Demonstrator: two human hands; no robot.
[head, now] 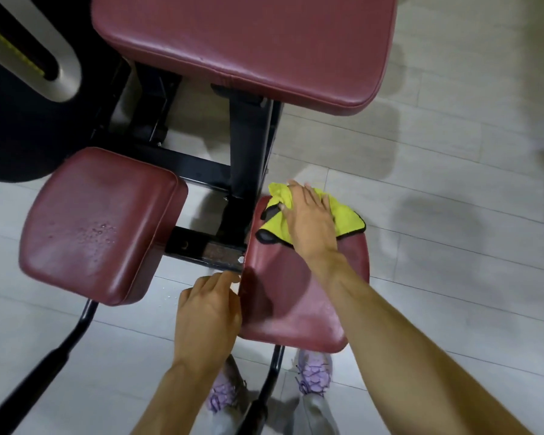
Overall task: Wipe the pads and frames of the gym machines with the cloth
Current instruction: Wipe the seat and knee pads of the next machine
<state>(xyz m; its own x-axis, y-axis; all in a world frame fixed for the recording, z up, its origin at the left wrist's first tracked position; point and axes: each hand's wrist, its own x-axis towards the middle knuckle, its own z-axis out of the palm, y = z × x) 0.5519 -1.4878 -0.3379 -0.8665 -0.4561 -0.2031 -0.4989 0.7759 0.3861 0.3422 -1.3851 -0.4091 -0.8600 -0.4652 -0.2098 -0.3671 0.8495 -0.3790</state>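
Observation:
My right hand (310,219) presses a yellow cloth (346,215) with black trim flat onto the far end of the right maroon knee pad (289,302). Its fingers lie straight over the cloth. At that pad's left edge, my left hand (206,312) rests with loosely bent fingers touching the side. A second maroon knee pad (98,224), speckled with water droplets, sits to the left. The large maroon pad (248,42) stands above and behind. A black steel frame (201,243) joins the pads.
A curved black and cream machine part (29,58) fills the top left. Black frame legs (60,350) run along the pale tiled floor (453,183). My purple shoes (314,368) stand below the right pad.

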